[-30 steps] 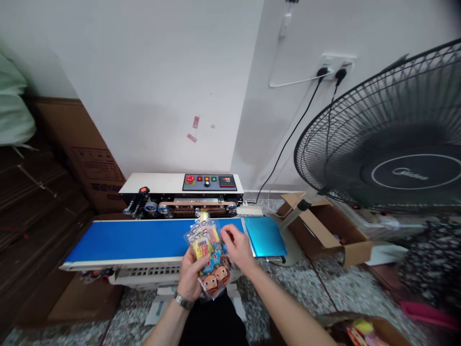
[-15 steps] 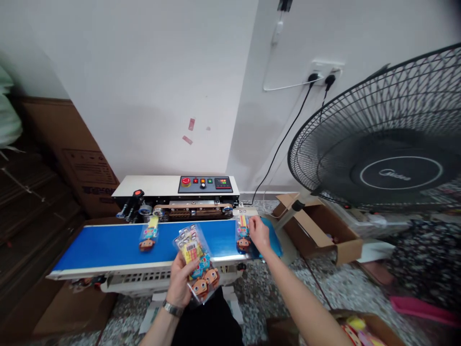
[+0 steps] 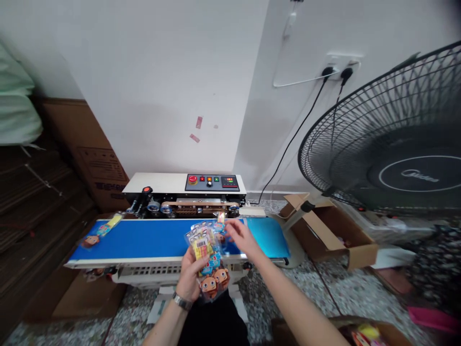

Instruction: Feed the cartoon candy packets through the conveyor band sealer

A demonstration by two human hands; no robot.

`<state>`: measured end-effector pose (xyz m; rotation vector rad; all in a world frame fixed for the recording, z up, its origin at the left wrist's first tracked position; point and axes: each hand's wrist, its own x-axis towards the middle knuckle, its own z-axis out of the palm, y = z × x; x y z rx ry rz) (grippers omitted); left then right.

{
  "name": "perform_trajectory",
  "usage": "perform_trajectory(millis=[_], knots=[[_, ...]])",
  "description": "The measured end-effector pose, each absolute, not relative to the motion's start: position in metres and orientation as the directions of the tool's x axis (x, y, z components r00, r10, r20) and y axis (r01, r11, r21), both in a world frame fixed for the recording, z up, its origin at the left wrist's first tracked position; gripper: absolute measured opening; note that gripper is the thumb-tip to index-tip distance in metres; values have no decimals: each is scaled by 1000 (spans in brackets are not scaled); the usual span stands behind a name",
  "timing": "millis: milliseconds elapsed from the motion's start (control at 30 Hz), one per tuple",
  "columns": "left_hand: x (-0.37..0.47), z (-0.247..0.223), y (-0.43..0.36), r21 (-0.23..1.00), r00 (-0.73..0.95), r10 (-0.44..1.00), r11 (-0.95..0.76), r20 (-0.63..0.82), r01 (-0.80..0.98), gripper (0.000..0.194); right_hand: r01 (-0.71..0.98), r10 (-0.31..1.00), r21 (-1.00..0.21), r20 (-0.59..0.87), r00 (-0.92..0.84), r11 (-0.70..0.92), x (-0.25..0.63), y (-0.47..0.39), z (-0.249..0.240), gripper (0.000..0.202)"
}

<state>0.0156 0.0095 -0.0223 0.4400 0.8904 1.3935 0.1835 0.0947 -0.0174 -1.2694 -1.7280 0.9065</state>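
Observation:
My left hand (image 3: 190, 274) grips a fanned stack of clear plastic packets (image 3: 211, 264), each with a brown cartoon face and yellow and blue parts. My right hand (image 3: 243, 235) is just right of another packet (image 3: 220, 222), its fingers stretched towards it; whether they touch is unclear. That packet's top lies by the sealing rollers, and the stack partly covers its lower end. Farther left, a single packet (image 3: 103, 231) lies slanted near the end of the blue conveyor belt (image 3: 151, 238). The band sealing machine (image 3: 158, 182) stands behind the belt.
A control panel (image 3: 212, 182) with a red knob faces me. A large black fan (image 3: 396, 139) takes up the right side. An open carton (image 3: 331, 235) stands below it, and another box (image 3: 389, 331) with colourful items is at the lower right. Cardboard (image 3: 90, 158) leans at left.
The packet by my right hand has moved left along the sealer, and my right hand's fingers have loosened. The other packet has travelled to the belt's left end. My view has shifted slightly.

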Motion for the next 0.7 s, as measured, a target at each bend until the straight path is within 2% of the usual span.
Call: perform_trajectory(millis=[67,133,333,500,600,700], knots=[[18,-21,9,739,-64,960,167,-274,-652,46,286,944,-926,163,-288,247,171,75,-9,25],[20,-19,9,733,-54,961,169,-270,-659,46,290,946,-922,177,-272,256,162,62,-5,24],[21,-17,7,716,-36,954,197,-296,-670,47,344,973,-916,229,26,206,176,70,-22,29],[12,-21,6,719,-69,935,218,-347,-660,46,556,943,-830,221,249,48,226,100,-45,34],[10,-22,5,714,-49,941,219,-335,-665,44,715,943,-695,179,281,-81,248,117,-52,34],[11,-21,4,718,-37,945,220,-324,-660,43,768,947,-629,158,280,-122,251,132,-54,30]])
